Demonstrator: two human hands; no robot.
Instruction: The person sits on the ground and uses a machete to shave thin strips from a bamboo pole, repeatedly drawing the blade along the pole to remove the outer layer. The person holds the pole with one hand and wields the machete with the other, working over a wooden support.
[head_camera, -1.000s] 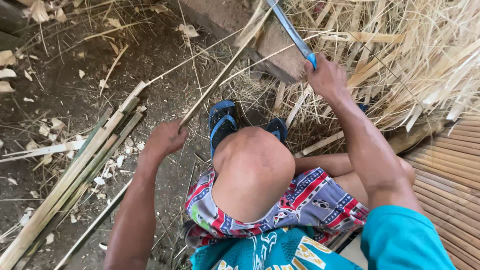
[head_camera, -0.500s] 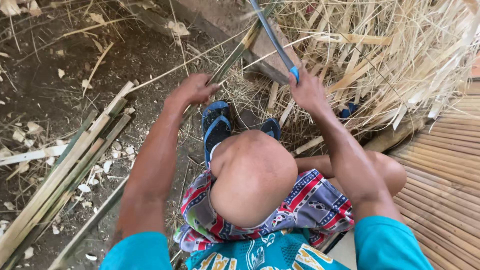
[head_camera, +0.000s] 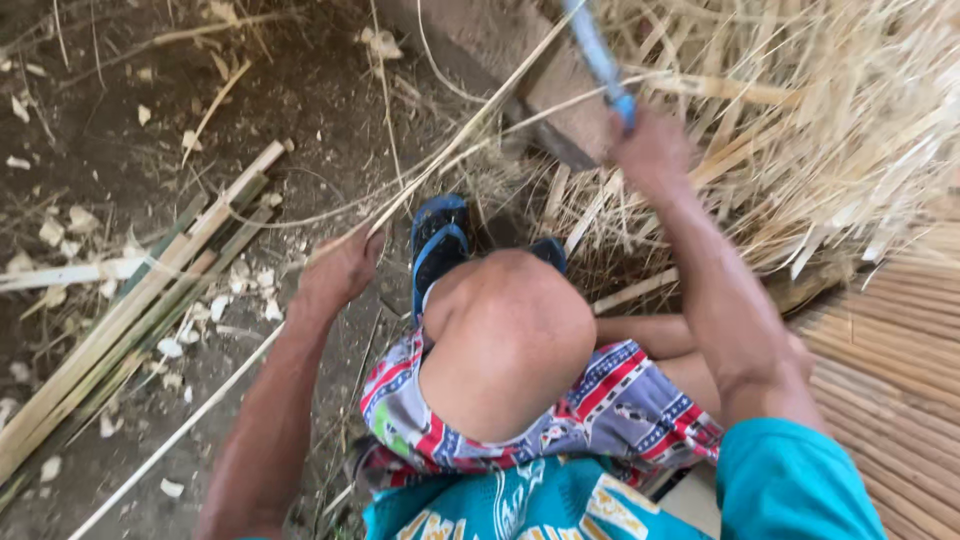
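My left hand (head_camera: 338, 272) grips a long thin bamboo strip (head_camera: 450, 150) that runs from the lower left up toward the top centre. My right hand (head_camera: 655, 150) is closed around the blue handle of a long knife (head_camera: 600, 55), raised at the upper right where the strip passes. The blade tip is out of view. My bent knee (head_camera: 510, 320) and patterned shorts (head_camera: 600, 400) fill the middle, with a blue sandal (head_camera: 437, 245) on the dirt just beyond the knee.
A bundle of split bamboo slats (head_camera: 130, 310) lies diagonally on the dirt at left, with pale chips around it. A heap of dry bamboo shavings (head_camera: 830, 130) fills the upper right. A concrete block (head_camera: 530, 80) sits behind. A woven bamboo mat (head_camera: 900, 380) is at right.
My left hand has slid back down the strip toward me, from beside the knife to left of my knee. My right hand stays up with the knife.
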